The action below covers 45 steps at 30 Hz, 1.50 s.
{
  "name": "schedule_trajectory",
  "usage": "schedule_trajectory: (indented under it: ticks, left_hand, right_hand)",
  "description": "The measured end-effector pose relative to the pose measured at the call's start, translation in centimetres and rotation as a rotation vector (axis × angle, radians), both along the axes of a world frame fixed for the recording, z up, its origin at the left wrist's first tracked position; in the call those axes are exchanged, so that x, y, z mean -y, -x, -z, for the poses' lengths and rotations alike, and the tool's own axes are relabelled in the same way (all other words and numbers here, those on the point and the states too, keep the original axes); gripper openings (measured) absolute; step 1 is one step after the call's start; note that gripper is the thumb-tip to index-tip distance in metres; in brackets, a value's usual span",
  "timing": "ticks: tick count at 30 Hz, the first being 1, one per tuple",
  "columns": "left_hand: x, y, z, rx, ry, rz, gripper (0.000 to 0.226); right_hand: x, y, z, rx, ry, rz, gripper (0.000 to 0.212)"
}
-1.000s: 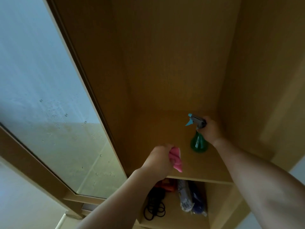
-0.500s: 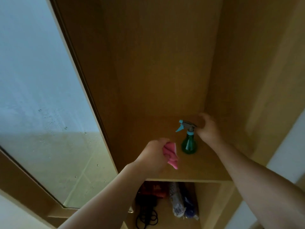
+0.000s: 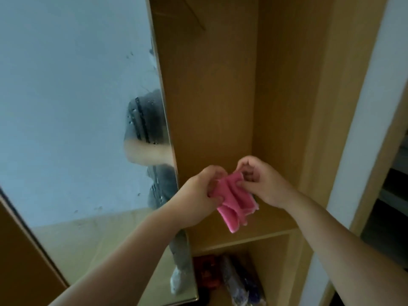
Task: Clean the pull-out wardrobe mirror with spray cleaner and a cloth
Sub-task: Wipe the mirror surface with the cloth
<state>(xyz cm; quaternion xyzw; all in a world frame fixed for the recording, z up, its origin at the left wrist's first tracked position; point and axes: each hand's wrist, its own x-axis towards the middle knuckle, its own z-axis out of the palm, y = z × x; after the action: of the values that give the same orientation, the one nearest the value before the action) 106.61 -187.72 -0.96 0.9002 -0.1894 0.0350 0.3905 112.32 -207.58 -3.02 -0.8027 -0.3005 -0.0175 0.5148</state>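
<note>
A: What is seen at the left?

B: The mirror (image 3: pixel 72 120) is seen there, pulled out beside the wardrobe (image 3: pixel 212 89). Droplets and a hazy film are seen on its glass, thickest near its right edge, where a blurred reflection of the person is caught.

A: And the cloth?

B: The pink cloth (image 3: pixel 234 202) is held up between both hands, in front of the wardrobe's open compartment and above the front edge of the shelf (image 3: pixel 254 236). Its left side is gripped by the closed fingers of the left hand (image 3: pixel 198 193). Its upper right corner is pinched by the curled fingers of the right hand (image 3: pixel 262 180). The lower folds are left hanging loose.

A: What is seen below?

B: Dark bundled items (image 3: pixel 234 281) are seen under the shelf, too blurred to be told apart.
</note>
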Motion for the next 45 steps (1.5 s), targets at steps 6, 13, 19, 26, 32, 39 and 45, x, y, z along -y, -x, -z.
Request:
schedule_trajectory:
  ticks: [6,13,19,26,32,39,45]
  left_hand:
    - [-5.1,4.7,-2.6,0.135,-0.081,0.067,0.035]
    - [-7.6,6.9,-7.0,0.466,-0.097,-0.126,0.010]
    - [-8.7,7.4,-10.2,0.476,-0.114,-0.221,0.012]
    - [-10.1,8.8,-14.4,0.478,-0.207,-0.323,0.038]
    - [-12.0,9.5,-18.5,0.581,-0.269,-0.397,0.027]
    - [-15.5,7.9,-23.1,0.640,-0.112,-0.330,0.026]
    - [-19.8,7.6,-27.2,0.828,-0.145,-0.303,0.020]
  right_hand:
    - [-4.6,5.8,-2.1,0.101,-0.040,0.112,0.027]
    - [-8.3,9.6,-5.9,-0.033,-0.024,-0.093,0.055]
    - [-11.4,11.1,-8.0,0.211,0.181,0.160,0.019]
    - [-11.9,10.5,-13.2,0.337,0.244,0.378,0.027]
    - [-14.6,11.5,-19.1,0.260,-0.138,0.345,0.023]
    - [-19.1,8.9,-25.0,0.573,-0.264,0.530,0.020]
    - [-22.8,7.4,-29.9,0.806,-0.271,0.718,0.018]
